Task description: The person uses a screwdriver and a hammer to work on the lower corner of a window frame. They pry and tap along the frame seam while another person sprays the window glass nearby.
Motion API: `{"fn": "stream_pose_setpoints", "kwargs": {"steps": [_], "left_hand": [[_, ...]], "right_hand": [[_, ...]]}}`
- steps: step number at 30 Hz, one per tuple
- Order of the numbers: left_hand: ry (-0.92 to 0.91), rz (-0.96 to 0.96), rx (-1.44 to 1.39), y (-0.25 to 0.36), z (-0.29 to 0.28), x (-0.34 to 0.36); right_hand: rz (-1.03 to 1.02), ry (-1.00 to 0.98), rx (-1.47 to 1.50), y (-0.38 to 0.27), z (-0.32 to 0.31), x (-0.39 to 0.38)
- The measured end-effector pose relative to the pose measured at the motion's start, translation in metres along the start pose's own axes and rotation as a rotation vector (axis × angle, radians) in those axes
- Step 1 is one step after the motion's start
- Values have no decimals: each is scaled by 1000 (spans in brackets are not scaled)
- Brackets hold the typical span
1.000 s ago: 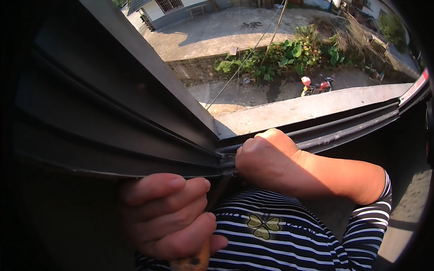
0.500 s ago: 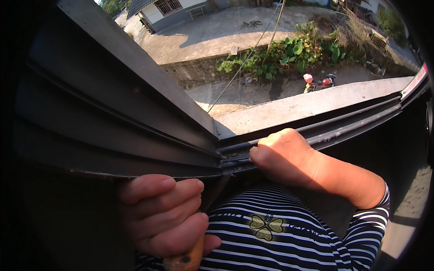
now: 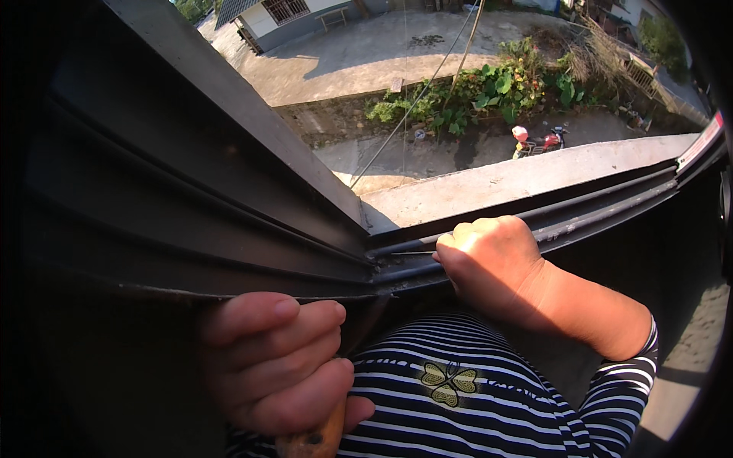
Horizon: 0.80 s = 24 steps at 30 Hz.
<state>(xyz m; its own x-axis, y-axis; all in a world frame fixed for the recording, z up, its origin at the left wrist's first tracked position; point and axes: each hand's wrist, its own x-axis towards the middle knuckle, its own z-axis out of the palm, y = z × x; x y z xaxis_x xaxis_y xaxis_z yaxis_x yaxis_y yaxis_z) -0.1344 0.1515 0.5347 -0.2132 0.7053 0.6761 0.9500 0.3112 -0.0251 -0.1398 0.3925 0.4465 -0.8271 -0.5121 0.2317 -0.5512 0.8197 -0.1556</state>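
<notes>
My left hand (image 3: 279, 362) is closed around an orange-brown wooden handle (image 3: 319, 438) with a dark hole near its end; the rest of that tool is hidden. It is just below the lower edge of the dark window frame's left side (image 3: 198, 221). My right hand (image 3: 492, 256) is a fist, knuckles up, over the dark sliding-window track (image 3: 588, 217), right of the frame's corner. A thin pale line extends left from its fingers along the track; what they hold, if anything, cannot be made out. Bits of dirt lie in the track corner (image 3: 374, 266).
A pale concrete ledge (image 3: 534, 169) runs outside the track, and a concrete wall edge (image 3: 229, 107) rises at the left. Far below are a red motorcycle (image 3: 544, 142), green plants (image 3: 496, 88) and a yard (image 3: 366, 53). A cable (image 3: 412, 107) crosses outside.
My right hand has slid a little to the right along the track, and a thin pale line now shows left of its fingers. My left hand has hardly moved.
</notes>
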Motion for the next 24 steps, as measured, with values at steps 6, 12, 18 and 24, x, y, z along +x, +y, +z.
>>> {"fn": "stream_pose_setpoints", "kwargs": {"steps": [6,12,18,24], "left_hand": [[25,32,-17,-3,2,0],[37,33,-27,-4,2,-2],[63,11,-31,-2,5,-4],[22,35,-19,-3,1,-3]], "right_hand": [[-15,29,69,-6,9,7],[-194,93,41,5,7,22],[-193,169,23,8,-9,13],[-145,154,83,-5,13,24]]}}
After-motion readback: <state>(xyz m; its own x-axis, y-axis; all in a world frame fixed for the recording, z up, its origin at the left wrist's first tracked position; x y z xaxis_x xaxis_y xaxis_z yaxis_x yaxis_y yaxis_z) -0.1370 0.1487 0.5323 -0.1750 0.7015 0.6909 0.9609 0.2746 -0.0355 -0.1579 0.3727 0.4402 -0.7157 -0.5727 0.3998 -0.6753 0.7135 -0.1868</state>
